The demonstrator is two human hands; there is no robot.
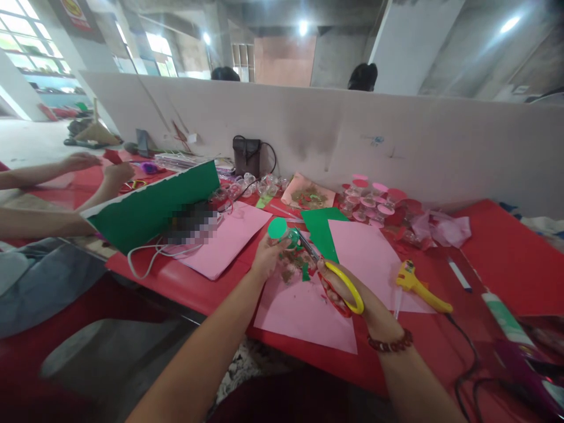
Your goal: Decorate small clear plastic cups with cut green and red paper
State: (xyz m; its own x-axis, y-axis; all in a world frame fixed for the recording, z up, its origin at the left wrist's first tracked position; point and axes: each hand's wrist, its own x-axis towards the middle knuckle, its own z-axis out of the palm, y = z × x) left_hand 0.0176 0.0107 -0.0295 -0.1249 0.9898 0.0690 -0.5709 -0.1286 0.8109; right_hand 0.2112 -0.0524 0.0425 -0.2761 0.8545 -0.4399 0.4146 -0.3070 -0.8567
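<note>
My left hand point(265, 258) is closed on a small clear plastic cup point(292, 238), greenish on its near side. A round green paper disc point(277, 228) sits at the cup's left end, beside my fingertips. In my right hand point(372, 302) are scissors point(355, 292) with one yellow and one red handle loop. Their blades reach up to the left, with the tips at the cup; whether they touch it I cannot tell. Beneath both hands lies a pink sheet point(308, 320), bearing brownish crumbs point(288, 267) and a green paper scrap point(305, 272).
A yellow glue gun point(423, 288) with a black cord lies at right. Cups with pink and red discs point(368, 200) cluster behind. Pink sheets point(215, 252) and an upright green board point(154, 202) stand left, near another person's hands point(117, 173). A partition point(282, 129) closes the back.
</note>
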